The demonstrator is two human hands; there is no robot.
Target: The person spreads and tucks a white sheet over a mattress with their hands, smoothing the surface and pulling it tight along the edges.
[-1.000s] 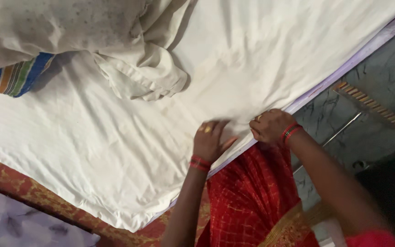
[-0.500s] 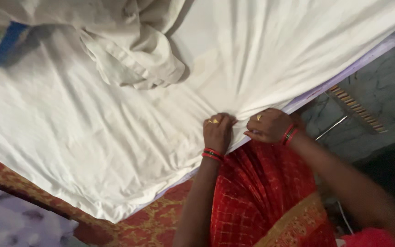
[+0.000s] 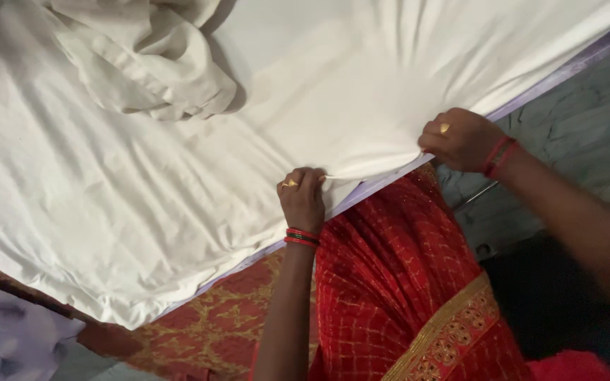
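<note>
White bedsheet (image 3: 178, 176) – creased; edge pinched by left hand (image 3: 303, 199), right hand (image 3: 460, 139).

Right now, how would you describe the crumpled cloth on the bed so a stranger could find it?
A white sheet covers the bed. Near its top left lies the crumpled cloth, a bunched off-white heap, the only raised pile there, away from both hands.

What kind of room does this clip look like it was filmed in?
Most likely a bedroom in a home. A white sheet is spread over a mattress with a lilac edge, and both hands, left hand and right hand, pinch its border. A crumpled cloth lies on top, beside a dark stone floor.
</note>
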